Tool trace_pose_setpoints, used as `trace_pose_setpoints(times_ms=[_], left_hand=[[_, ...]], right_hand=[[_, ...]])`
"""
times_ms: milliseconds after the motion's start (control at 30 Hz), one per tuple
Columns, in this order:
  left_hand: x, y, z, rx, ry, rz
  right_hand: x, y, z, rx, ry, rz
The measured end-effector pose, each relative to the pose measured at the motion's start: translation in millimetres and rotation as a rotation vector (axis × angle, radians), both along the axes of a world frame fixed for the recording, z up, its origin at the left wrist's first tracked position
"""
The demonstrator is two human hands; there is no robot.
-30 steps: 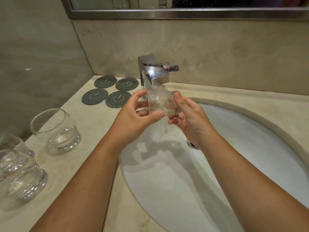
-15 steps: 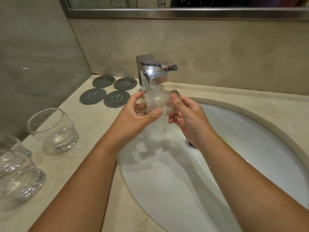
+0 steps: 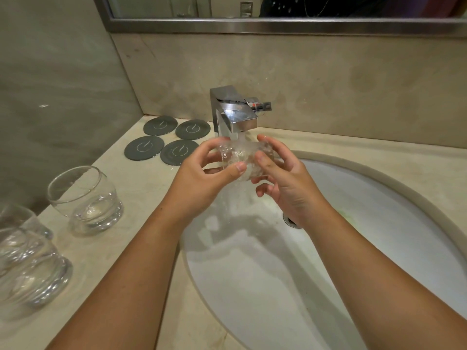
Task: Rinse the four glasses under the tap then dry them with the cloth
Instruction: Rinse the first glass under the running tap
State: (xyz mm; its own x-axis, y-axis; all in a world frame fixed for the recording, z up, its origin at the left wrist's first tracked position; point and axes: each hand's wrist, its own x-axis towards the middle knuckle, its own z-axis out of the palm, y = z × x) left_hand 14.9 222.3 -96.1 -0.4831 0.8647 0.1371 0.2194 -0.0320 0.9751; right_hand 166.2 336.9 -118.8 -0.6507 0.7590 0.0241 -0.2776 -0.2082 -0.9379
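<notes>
Rinsing under way: one tumbler [image 3: 240, 157] under the running tap [image 3: 235, 114]; drying not yet begun.
Left hand [image 3: 202, 178] and right hand [image 3: 283, 178] both clasp it directly beneath the tap, one on each side; three other tumblers [image 3: 86, 200] stand on the counter [image 3: 141, 190] well left of the tap, whether rinsed I cannot tell; no cloth shows.

I saw the beige stone counter [image 3: 141, 190] bearing four grey coasters [image 3: 179, 151] in a square near its back corner, one clear glass [image 3: 86, 200] further forward, two more glasses [image 3: 30, 269] at the left edge, and the chrome tap [image 3: 235, 114].
</notes>
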Motion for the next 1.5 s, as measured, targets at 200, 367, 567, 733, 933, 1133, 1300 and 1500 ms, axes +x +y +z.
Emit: trace_pose_setpoints(times_ms=[200,367,567,733,933,1133,1300,1500], left_hand=[[0.5,-0.8,0.4,-0.006,-0.038,-0.045],[-0.7,-1.5,-2.0,-0.028,0.005,-0.067],[1.7,-0.8,0.4,-0.035,-0.015,-0.020],[1.9,0.4,-1.5,-0.042,-0.037,-0.007],[0.8,0.7,-3.8,-0.075,-0.055,-0.077],[-0.8,2.8,-5.3,-0.051,-0.036,-0.025],[-2.9,4.4,-6.0,-0.027,-0.100,0.023],[-5.0,5.0,-9.0,-0.054,-0.134,-0.010]], right_hand=[[-1.9,1.5,-2.1,-0.001,0.019,-0.056],[-3.6,2.7,-3.2,0.001,-0.018,-0.104],[-2.7,3.9,-5.1,-0.026,-0.049,-0.063],[-4.2,5.7,-8.1,-0.008,-0.073,-0.060],[-6.0,4.1,-7.3,0.011,-0.115,-0.118],[-6.1,0.7,-2.8,-0.046,-0.130,-0.111],[-4.8,-0.7,-3.4,0.002,-0.124,-0.054],[-4.3,0.8,-5.5,0.094,-0.065,-0.097]])
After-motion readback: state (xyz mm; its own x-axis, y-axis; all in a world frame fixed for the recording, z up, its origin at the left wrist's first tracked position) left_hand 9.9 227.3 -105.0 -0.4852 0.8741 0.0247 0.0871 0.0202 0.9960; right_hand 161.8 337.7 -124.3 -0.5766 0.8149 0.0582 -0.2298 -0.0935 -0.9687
